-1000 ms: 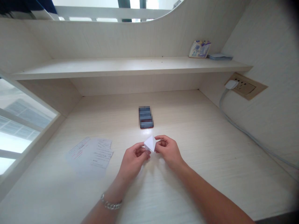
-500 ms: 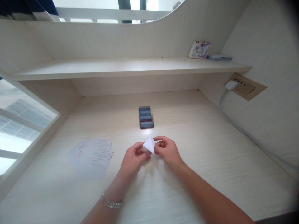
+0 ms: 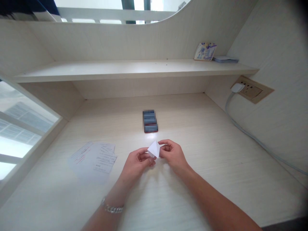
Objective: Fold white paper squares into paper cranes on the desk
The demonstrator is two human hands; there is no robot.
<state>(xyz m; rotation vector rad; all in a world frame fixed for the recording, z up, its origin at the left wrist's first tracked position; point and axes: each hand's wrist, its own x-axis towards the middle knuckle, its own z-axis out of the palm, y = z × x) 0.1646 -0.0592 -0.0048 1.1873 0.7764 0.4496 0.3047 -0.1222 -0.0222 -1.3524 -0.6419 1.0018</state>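
A small folded white paper [image 3: 154, 149], pointed at the top, is held between both hands just above the pale wooden desk [image 3: 207, 150]. My left hand [image 3: 136, 164] pinches its left side, fingers curled. My right hand [image 3: 172, 154] pinches its right side with thumb and fingers closed. A silver bracelet [image 3: 111, 208] circles my left wrist. A dark phone [image 3: 150, 121], its screen blurred, lies flat on the desk a short way beyond the paper.
Printed sheets [image 3: 95, 159] with red and black writing lie to the left of my hands. A shelf [image 3: 125, 69] above the desk carries a small colourful packet [image 3: 205, 51] and a flat item. A white plug [image 3: 237, 87] and cable sit in the wall socket at right.
The hands and folded paper have stayed almost in place; the paper shifted only slightly between the fingers.
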